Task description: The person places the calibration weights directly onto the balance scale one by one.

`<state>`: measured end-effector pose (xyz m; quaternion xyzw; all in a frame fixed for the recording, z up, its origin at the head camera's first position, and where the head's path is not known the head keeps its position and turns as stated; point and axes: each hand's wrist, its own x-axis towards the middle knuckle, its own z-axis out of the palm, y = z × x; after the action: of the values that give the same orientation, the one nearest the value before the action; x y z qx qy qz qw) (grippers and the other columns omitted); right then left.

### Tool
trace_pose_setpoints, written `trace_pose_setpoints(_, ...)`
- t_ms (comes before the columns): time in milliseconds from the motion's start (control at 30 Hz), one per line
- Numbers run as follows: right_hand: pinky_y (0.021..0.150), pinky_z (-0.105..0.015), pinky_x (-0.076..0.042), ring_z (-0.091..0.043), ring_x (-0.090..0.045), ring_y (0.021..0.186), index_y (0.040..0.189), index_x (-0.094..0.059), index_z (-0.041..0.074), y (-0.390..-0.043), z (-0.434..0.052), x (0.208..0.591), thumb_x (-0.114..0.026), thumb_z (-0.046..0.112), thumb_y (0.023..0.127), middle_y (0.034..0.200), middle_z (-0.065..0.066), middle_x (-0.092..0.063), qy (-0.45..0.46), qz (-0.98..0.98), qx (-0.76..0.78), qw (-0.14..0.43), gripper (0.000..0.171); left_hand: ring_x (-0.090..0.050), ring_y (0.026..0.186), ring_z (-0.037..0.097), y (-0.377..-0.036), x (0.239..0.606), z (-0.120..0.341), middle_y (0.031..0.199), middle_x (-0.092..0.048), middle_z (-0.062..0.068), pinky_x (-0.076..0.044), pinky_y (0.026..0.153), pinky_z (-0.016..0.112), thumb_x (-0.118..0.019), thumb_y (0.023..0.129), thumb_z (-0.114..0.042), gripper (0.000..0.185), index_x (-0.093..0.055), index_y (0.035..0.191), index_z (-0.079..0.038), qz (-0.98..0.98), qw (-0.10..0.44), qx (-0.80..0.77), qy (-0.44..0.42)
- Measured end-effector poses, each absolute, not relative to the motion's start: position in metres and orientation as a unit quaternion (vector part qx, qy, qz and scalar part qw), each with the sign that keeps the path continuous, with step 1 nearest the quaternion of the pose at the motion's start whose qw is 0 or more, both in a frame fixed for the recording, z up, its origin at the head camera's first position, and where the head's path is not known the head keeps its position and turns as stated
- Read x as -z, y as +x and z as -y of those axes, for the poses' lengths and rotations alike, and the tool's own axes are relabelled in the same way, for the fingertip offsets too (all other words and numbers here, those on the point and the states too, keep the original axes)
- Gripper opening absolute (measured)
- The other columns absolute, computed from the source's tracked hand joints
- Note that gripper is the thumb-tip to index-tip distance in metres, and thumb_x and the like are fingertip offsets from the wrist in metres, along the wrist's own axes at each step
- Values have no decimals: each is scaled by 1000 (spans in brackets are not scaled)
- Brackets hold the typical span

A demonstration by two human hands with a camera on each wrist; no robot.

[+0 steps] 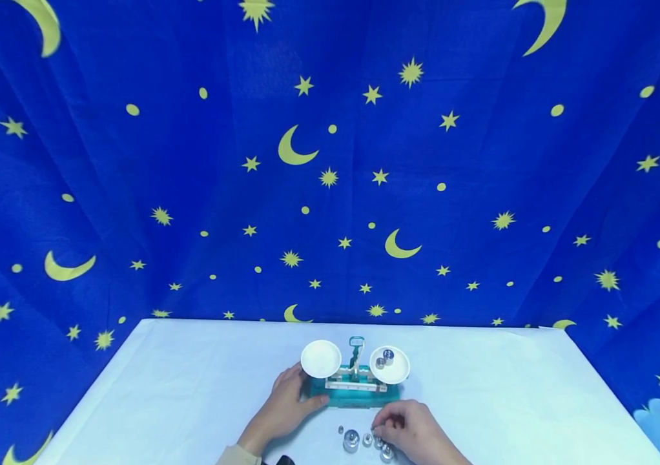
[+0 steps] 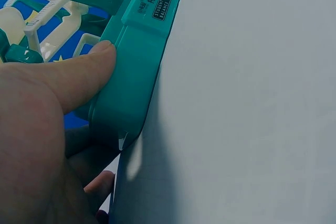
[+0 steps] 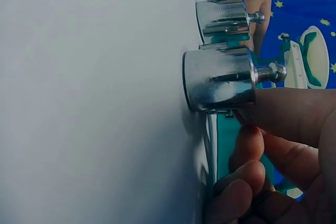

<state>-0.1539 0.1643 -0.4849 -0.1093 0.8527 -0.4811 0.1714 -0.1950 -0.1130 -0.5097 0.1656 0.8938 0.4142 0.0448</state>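
Nearest on the worktop (image 1: 190,400), the right hand (image 1: 414,434) pinches a chrome weight (image 3: 220,80) standing upright, knob up. It looks heavy, hard and slippery; the knob is the best hold. Behind, the left hand (image 1: 283,407) grips the teal balance base (image 2: 136,72), its long axis left-right.

2 bare hands, beige sleeve cuff (image 1: 241,456) at left wrist

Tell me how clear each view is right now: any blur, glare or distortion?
Head view: wide-angle bend in the backdrop, evenly lit, the weights small. Left wrist view: left hand looms large and soft, the balance base sharper. Right wrist view: the near weight shows bright reflections; right hand close, dim.
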Motion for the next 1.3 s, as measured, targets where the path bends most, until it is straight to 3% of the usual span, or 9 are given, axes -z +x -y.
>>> trace_pose_setpoints(300,56,-23,-41,-15,-53,71,87,-73,14,-155,-163,484,-75,18,90,73,4,-59,-92,-862,470,168,5,-33,144,45,-194,509,114,152,-42,27,-13,118,67,-70,91,-47,83,-44,147,7,-892,48,-419,164)
trace_pose_setpoints(633,56,-22,-43,-8,-51,68,90,-73,10,-150,-165,477,-74,15,88,75,4,-57,-128,-871,462,106,6,-32,143,47,-194,509,113,151,-42,29,-13,117,68,-71,90,-47,84,-43,146,9,-893,53,-418,158)
trace_pose_setpoints(1300,56,-22,-42,-5,-49,66,92,-75,13,-143,-165,456,-76,20,88,75,6,-56,-132,-878,454,74,8,-32,143,48,-193,505,113,151,-42,29,-13,117,69,-71,90,-47,83,-43,146,8,-891,55,-420,161)
